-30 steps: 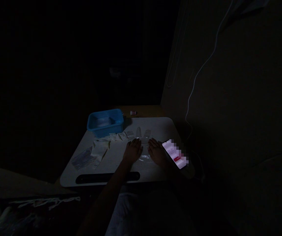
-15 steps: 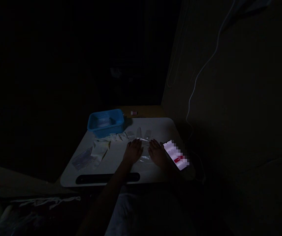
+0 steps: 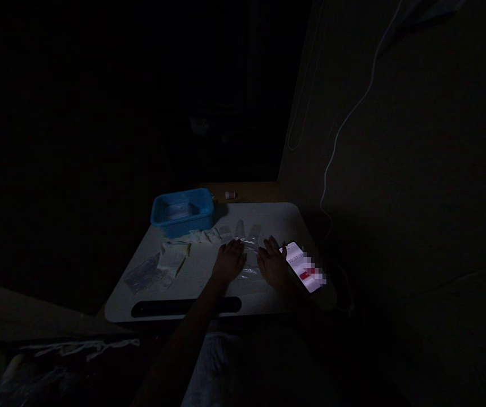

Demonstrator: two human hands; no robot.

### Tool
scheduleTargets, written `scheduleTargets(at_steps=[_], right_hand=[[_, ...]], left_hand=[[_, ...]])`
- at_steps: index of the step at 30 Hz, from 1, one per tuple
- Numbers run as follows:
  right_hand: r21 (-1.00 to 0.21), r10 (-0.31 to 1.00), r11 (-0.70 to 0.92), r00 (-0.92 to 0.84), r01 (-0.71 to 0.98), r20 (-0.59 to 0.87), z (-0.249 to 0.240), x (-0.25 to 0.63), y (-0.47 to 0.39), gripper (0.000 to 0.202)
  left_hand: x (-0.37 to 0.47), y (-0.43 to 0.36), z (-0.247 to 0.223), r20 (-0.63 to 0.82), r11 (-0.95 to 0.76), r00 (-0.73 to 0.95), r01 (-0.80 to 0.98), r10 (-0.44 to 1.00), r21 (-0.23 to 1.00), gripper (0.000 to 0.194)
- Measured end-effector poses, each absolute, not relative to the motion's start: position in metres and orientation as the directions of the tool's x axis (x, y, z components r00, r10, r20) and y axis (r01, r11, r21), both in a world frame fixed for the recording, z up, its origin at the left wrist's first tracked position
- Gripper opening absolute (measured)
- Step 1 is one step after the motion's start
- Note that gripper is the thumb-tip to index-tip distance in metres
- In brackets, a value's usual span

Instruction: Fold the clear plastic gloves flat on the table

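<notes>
A clear plastic disposable glove lies on the white table, its flat finger shapes pointing away from me. My left hand rests palm down on the glove's left side, fingers stretched out. On the opposite side, my right hand is spread out, its fingers apart at the glove's right edge. Just beyond my right hand lies a lit phone, partly blurred out. The dim light hides whether the right palm presses on the plastic.
A blue plastic basin stands at the table's back left. Crumpled whitish sheets and a clear plastic packet lie at the left. A black slot runs along the near edge. A white cable hangs at right.
My right hand's fingers have spread and shifted slightly right, towards the phone's upper edge. My left hand and the glove stay almost where they were.
</notes>
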State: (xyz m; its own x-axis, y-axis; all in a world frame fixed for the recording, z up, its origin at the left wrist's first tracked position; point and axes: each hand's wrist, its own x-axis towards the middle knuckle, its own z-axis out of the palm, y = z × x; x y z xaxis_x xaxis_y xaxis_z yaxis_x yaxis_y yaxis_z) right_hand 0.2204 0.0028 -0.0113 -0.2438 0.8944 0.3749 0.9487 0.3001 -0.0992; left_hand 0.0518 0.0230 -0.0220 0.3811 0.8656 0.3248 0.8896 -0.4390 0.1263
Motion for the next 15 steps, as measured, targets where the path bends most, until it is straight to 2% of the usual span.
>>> scheduleTargets(at_steps=[7,15], right_hand=[[-0.132,0.883,0.334,-0.261,0.933,0.391,-0.015,0.232,-0.015,0.03],[-0.131,0.884,0.325,-0.252,0.936,0.394,-0.015,0.23,-0.017,0.036]], left_hand=[[0.052,0.023,-0.025,0.337,-0.445,0.382,0.886,0.86,0.132,0.041],[0.053,0.022,-0.022,0.33,-0.44,0.382,0.89,0.863,0.12,0.043]])
